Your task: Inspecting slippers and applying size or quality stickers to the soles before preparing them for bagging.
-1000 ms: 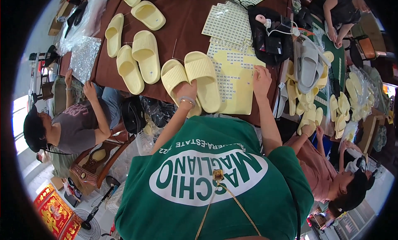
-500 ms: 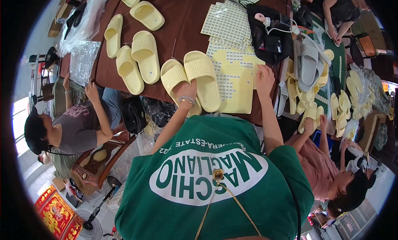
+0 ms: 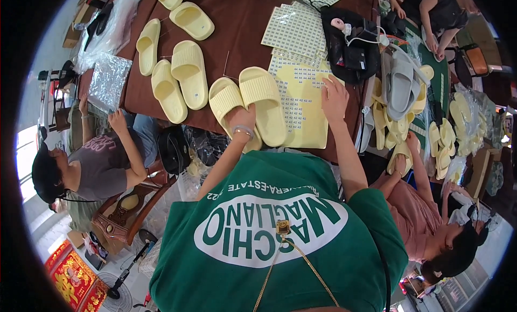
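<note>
- Resting at the near edge of the brown table (image 3: 237, 21), the left hand (image 3: 242, 120) lies on the heel end of a pair of pale yellow slides (image 3: 253, 104), fingers curled over the nearer slide as if to steady it; whether it truly grips or only presses I cannot tell.
- That pair sits side by side, soles down and toes pointing away from the wearer, just left of the yellow sticker sheet (image 3: 307, 104), which keeps shoes and labels within one short reach.
- The right hand (image 3: 335, 99) lies open and flat on the yellow sticker sheet, fingers spread, holding nothing; it seems placed to pin the sheet or to pick at a label.
- Beyond the yellow sticker sheet, farther up the table, lie white sticker sheets (image 3: 296, 26), fanned out and overlapping.
- To the right of the yellow sticker sheet a black bag (image 3: 350, 43) with cables on it stands near the table's far right corner.
- Well to the left of the yellow sticker sheet more yellow slides (image 3: 180, 78) lie in loose pairs, and past them a silvery bag (image 3: 109, 81) sits at the table's left edge beside a seated person's hand (image 3: 116, 120).
- Right of the yellow sticker sheet, off the table's edge, a heap of slides (image 3: 401, 104), grey and yellow, is piled near another seated person.
</note>
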`<state>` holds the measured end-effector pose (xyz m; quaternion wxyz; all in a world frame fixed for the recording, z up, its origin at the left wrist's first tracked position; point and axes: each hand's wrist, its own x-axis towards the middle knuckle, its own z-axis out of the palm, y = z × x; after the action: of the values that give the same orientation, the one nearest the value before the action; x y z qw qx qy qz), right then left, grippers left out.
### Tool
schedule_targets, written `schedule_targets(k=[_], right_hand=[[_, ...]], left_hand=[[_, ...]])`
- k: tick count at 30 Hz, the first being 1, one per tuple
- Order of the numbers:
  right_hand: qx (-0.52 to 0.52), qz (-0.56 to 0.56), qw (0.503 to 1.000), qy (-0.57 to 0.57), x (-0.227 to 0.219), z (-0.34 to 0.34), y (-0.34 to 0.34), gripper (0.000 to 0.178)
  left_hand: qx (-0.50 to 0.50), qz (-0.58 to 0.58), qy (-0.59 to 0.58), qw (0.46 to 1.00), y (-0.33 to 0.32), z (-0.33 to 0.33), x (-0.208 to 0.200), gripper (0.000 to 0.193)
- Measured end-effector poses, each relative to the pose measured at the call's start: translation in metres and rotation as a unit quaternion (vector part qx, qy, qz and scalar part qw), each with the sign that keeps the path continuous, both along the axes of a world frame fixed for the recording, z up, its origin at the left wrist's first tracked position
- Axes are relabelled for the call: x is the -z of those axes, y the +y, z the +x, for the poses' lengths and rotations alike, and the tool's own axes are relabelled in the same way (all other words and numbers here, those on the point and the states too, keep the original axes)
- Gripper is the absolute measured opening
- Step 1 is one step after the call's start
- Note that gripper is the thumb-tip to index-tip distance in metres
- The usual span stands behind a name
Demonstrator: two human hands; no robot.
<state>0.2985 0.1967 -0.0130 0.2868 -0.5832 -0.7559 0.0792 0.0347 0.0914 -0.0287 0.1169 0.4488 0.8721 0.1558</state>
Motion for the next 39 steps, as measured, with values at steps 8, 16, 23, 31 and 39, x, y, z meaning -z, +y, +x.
schedule_targets(k=[8,16,23,31,39], right_hand=[[-0.087,-0.046,0.99,-0.098,0.012,-0.018,-0.015,0.045],[-0.101,-0.085,0.987,-0.095,0.013,-0.017,-0.023,0.046],[-0.101,-0.083,0.986,-0.103,0.012,-0.015,-0.022,0.046],[-0.179,-0.06,0.977,-0.094,-0.003,-0.036,-0.036,0.047],[-0.263,-0.08,0.954,-0.124,0.004,-0.035,-0.047,0.05]], left_hand=[[-0.008,-0.031,-0.031,0.999,0.002,0.006,-0.014,0.06],[-0.036,-0.047,-0.065,0.996,0.0,-0.001,0.012,0.059],[-0.013,-0.027,-0.062,0.998,0.005,0.007,-0.019,0.059],[-0.003,0.043,-0.038,0.998,-0.003,0.0,0.013,0.058],[-0.052,-0.031,-0.154,0.986,0.006,-0.017,0.003,0.057]])
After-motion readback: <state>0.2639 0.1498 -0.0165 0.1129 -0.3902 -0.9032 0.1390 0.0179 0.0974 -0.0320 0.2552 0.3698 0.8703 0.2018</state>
